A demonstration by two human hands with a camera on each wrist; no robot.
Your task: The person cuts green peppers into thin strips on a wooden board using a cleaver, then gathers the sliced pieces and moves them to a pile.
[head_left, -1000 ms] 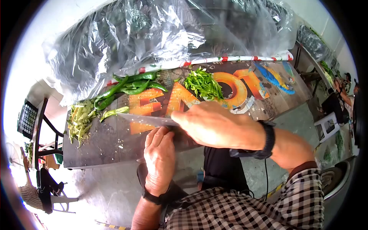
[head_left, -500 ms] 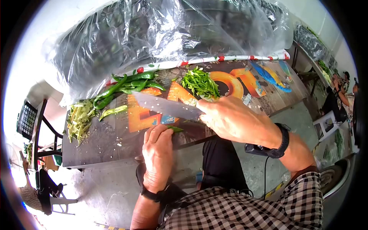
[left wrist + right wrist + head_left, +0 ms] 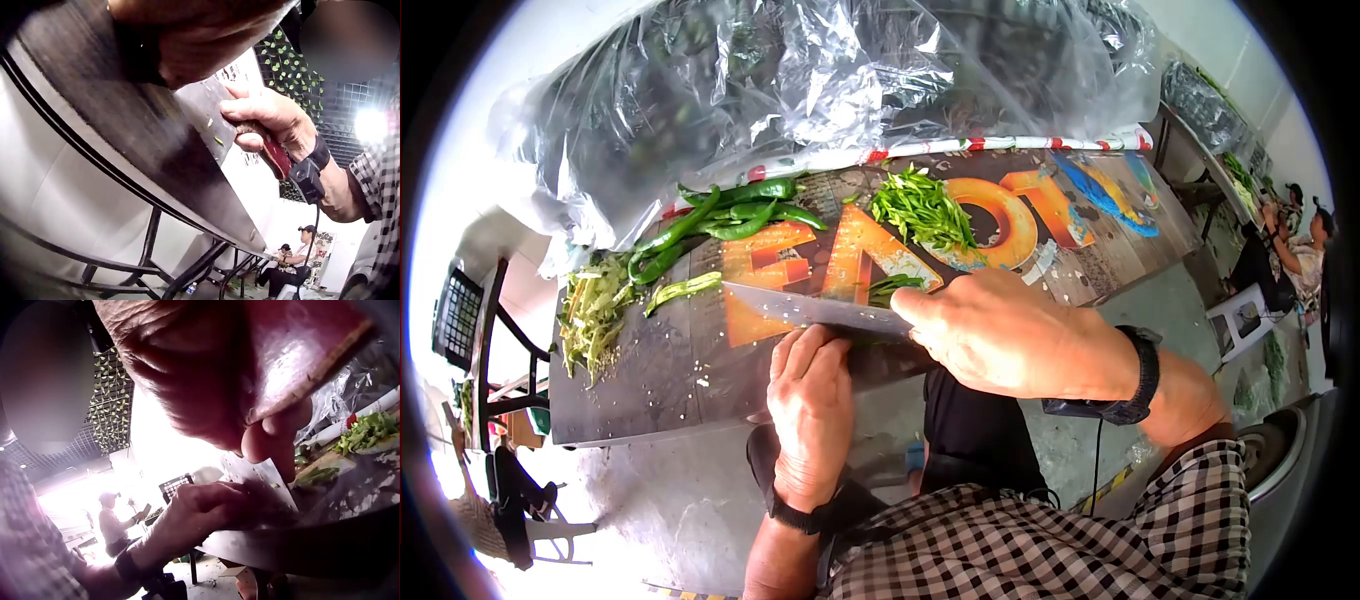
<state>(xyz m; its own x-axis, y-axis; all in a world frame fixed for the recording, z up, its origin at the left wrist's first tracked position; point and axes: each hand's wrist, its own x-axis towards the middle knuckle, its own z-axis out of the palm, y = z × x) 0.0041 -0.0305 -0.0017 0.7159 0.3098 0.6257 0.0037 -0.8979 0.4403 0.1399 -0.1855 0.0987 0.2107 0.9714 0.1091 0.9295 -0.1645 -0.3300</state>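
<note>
My right hand (image 3: 1020,335) grips a kitchen knife (image 3: 810,308); its reddish handle (image 3: 275,156) shows in the left wrist view. The broad blade runs leftward, low over the table, right beside the fingertips of my left hand (image 3: 810,405). That hand's fingers are curled down at the table's near edge, holding a piece of green pepper that the blade now hides. A few green slices (image 3: 892,288) lie just beyond the blade. Farther back is a heap of thin green pepper strips (image 3: 922,208). Whole green peppers (image 3: 740,212) lie at the back left.
A pale green pepper core (image 3: 683,290) and a pile of seedy trimmings (image 3: 595,320) lie on the left of the dark table (image 3: 650,400). Clear plastic sheeting (image 3: 820,90) covers something along the back. Other people (image 3: 1305,240) sit at the far right.
Half a second ago the knife was angled up and away, showing a green piece by my left fingertips. The blade has come back down beside them, and slices now show beyond it.
</note>
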